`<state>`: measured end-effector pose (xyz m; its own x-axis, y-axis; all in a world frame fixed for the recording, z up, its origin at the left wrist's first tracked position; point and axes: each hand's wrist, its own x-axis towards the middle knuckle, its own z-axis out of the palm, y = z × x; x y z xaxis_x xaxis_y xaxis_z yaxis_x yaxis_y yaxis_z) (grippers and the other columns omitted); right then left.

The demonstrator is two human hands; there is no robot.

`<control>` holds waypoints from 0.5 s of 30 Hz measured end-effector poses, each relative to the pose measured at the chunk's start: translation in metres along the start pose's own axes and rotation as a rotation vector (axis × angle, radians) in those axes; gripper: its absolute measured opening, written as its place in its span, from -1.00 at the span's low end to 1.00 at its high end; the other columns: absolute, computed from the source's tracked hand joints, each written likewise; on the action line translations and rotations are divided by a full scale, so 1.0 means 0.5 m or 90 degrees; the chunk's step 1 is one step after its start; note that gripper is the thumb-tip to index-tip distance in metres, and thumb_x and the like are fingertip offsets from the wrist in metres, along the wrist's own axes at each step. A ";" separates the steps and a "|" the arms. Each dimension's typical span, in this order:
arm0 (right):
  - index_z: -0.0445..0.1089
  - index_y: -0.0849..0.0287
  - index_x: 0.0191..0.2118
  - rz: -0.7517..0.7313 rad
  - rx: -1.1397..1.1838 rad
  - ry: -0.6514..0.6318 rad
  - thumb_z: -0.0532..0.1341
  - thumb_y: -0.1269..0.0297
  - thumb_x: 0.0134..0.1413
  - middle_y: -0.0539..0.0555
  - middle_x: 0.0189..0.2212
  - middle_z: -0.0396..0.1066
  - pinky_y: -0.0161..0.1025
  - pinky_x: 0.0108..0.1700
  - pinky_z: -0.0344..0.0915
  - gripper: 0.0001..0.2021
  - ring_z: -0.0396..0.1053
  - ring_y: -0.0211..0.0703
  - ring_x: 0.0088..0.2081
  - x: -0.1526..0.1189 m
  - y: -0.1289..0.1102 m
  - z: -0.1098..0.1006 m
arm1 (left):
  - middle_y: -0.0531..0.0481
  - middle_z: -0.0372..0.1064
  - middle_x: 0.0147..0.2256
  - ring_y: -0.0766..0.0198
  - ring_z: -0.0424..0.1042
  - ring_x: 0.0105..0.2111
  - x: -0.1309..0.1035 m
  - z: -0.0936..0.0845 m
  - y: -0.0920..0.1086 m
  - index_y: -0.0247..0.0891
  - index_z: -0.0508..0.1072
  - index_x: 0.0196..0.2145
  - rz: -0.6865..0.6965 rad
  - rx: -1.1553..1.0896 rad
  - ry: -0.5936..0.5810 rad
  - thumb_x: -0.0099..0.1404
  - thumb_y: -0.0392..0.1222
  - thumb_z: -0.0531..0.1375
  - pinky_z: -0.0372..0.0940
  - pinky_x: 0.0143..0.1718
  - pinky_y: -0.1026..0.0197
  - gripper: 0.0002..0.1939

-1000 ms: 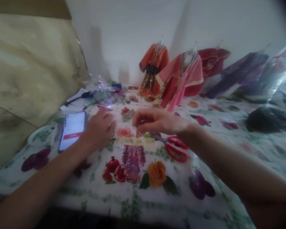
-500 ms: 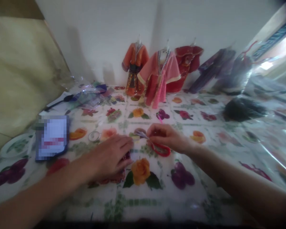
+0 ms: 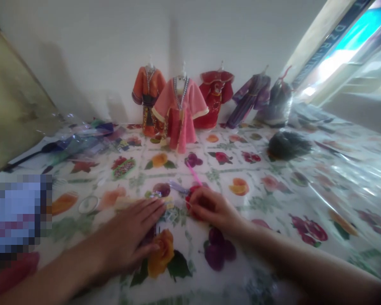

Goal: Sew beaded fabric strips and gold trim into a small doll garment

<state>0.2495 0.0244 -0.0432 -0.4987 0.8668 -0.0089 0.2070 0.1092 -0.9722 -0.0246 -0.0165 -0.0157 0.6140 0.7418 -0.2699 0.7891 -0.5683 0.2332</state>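
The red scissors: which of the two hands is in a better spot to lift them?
Probably the right hand. Its curled fingers are at the handle end of the red scissors; whether they grip is unclear. The left hand is palm-down, nearer the blades.

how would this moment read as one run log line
left hand: palm down over yellow strip; right hand: curled at scissors; pink dress: upright beyond both hands

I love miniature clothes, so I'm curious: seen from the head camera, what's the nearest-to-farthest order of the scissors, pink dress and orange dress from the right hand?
1. Scissors, red handles right at the right hand.
2. Pink dress, standing ahead, slightly left.
3. Orange dress, behind the pink one, farther left.
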 end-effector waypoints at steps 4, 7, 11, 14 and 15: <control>0.33 0.10 -0.26 -0.006 -0.057 -0.003 0.20 0.32 0.17 0.01 -0.36 0.36 -0.28 -0.37 0.27 -0.97 0.31 -0.24 -0.38 -0.017 0.002 -0.031 | 0.02 -0.26 0.38 0.10 -0.17 0.36 0.017 0.004 0.015 -0.16 -0.13 0.36 0.026 0.006 0.012 0.39 0.17 -0.07 -0.09 0.33 -0.03 -0.30; 0.33 0.10 -0.25 -0.017 -0.071 -0.013 0.20 0.30 0.19 0.02 -0.33 0.36 -0.26 -0.34 0.29 -0.97 0.32 -0.23 -0.35 -0.029 0.008 -0.059 | 0.01 -0.27 0.38 0.10 -0.18 0.36 0.034 0.006 0.029 -0.17 -0.14 0.37 0.044 0.005 0.024 0.40 0.16 -0.08 -0.10 0.34 -0.02 -0.30; 0.33 0.10 -0.24 0.003 -0.069 0.009 0.20 0.26 0.20 0.01 -0.35 0.36 -0.25 -0.35 0.30 -0.93 0.33 -0.21 -0.36 -0.038 0.017 -0.096 | -0.07 -0.22 0.37 0.03 -0.14 0.35 0.065 0.001 0.052 -0.21 -0.10 0.36 0.048 -0.012 0.013 0.39 0.21 -0.08 -0.08 0.33 -0.05 -0.27; 0.33 0.12 -0.25 0.016 -0.069 0.049 0.21 0.20 0.20 0.01 -0.38 0.34 -0.26 -0.39 0.28 -0.88 0.32 -0.23 -0.39 -0.036 0.021 -0.120 | -0.12 -0.22 0.37 0.00 -0.13 0.35 0.091 0.000 0.067 -0.25 -0.08 0.36 0.048 -0.017 0.017 0.39 0.22 -0.09 -0.05 0.32 -0.09 -0.26; 0.32 0.12 -0.25 0.015 -0.072 0.058 0.21 0.19 0.19 0.01 -0.38 0.34 -0.26 -0.39 0.28 -0.87 0.32 -0.23 -0.40 -0.034 0.023 -0.126 | -0.14 -0.22 0.37 -0.01 -0.13 0.35 0.100 0.000 0.071 -0.26 -0.07 0.36 0.049 -0.014 0.019 0.39 0.22 -0.10 -0.06 0.32 -0.10 -0.26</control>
<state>0.3135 0.0414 -0.0394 -0.4158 0.9094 -0.0046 0.3137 0.1387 -0.9393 0.0341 0.0004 -0.0210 0.6718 0.7067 -0.2218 0.7386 -0.6163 0.2734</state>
